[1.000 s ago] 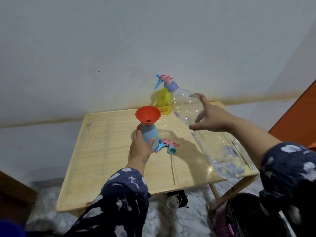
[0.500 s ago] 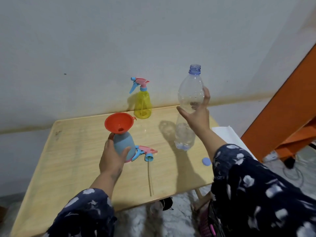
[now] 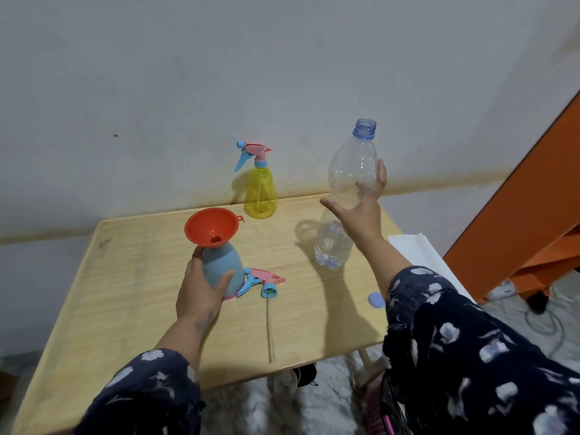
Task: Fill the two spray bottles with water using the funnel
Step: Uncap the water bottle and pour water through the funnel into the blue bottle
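Observation:
My left hand (image 3: 201, 290) grips the light blue spray bottle (image 3: 224, 268), which stands on the wooden table (image 3: 125, 293). An orange funnel (image 3: 212, 226) sits in its neck. The bottle's pink and blue spray head (image 3: 263, 281), with its long tube, lies on the table just to its right. My right hand (image 3: 361, 211) holds the clear plastic water bottle (image 3: 348, 164) around its middle, thumb across the front. The water bottle is upright on the table, uncapped, with a little water at the bottom. A yellow spray bottle (image 3: 260, 193) with its head on stands at the back by the wall.
A small blue cap (image 3: 375, 299) lies near the table's right edge. White sheets (image 3: 414, 249) lie beyond that edge, and an orange frame (image 3: 518, 215) rises at the far right. A wall runs behind the table. Dark items sit on the floor below the front edge.
The water bottle has swung from a tilted pose up to vertical and come down onto the table right of the funnel. My left hand has kept its grip on the blue bottle.

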{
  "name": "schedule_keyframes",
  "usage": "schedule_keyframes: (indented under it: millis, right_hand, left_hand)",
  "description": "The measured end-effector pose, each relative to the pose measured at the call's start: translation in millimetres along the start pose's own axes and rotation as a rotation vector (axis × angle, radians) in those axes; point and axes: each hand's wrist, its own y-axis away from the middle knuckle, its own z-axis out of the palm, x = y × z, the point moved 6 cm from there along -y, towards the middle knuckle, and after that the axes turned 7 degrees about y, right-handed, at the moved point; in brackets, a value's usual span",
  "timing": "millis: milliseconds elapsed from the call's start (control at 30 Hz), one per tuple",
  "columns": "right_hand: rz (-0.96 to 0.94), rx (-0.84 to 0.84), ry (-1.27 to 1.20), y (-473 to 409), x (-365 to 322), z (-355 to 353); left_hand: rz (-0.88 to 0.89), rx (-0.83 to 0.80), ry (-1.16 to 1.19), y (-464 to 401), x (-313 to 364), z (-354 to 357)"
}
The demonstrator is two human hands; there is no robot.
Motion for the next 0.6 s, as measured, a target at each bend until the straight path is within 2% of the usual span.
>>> schedule_keyframes:
  millis: [133,300,400,467,600]
  right_hand:
    - [0.025,-0.042,0.041,3,8,-6]
    - [0.138,0.058,0.234,50,0,-12]
    - [0.082,0.095,0.33,88,-7,5]
    - [0.003,0.002,0.339,109,-16,28]
    - [-0.155,-0.298,0.216,122,-54,79]
  left_hand:
    - [-0.013,-0.011,0.027,5,8,-2]
    - [-0.004,-0.053,0.027,7,14,-3]
    - [-0.01,-0.068,0.03,6,14,-4]
    - [-0.015,-0.081,0.027,6,15,-4]
    - [0.001,-0.084,0.0,5,14,-5]
